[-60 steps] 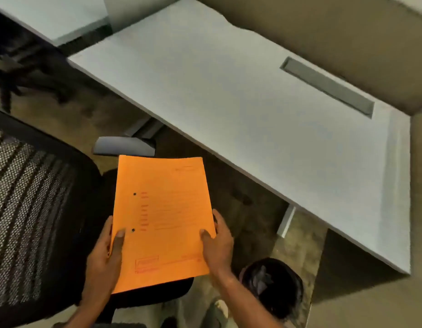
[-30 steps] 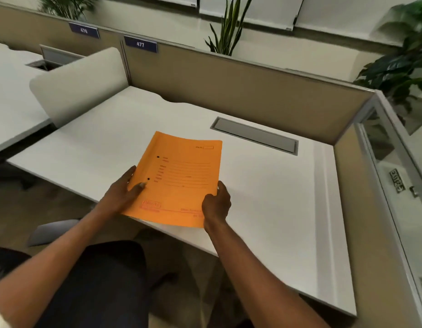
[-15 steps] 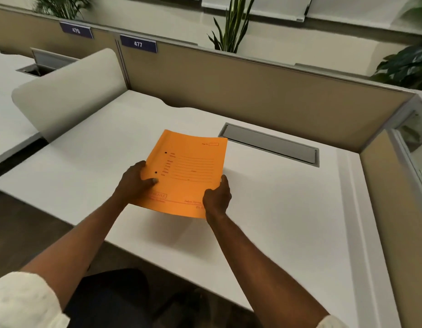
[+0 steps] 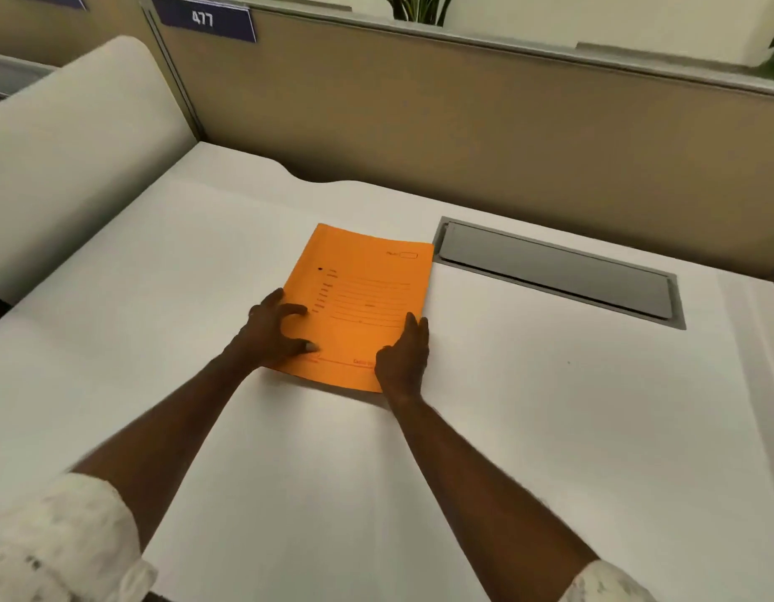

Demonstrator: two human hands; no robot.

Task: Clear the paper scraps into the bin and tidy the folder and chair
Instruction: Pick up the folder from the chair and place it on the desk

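Observation:
An orange folder (image 4: 367,293) with printed lines lies flat on the white desk (image 4: 528,427), just left of the grey cable hatch. My left hand (image 4: 274,332) rests on the folder's near left edge, fingers spread and curled on the cover. My right hand (image 4: 404,356) holds the near right corner, thumb side against the edge. No paper scraps, bin or chair are in view.
A grey cable hatch (image 4: 559,271) is set into the desk at the right. A beige partition (image 4: 463,123) with a blue "477" sign (image 4: 202,18) runs along the back. A white curved divider (image 4: 72,149) stands at the left. Plant leaves (image 4: 415,6) rise behind the partition.
The folder went from above the chair, over the desk edge, to lying flat on the desk. Both hands stayed on it. The left fingers have spread on the cover.

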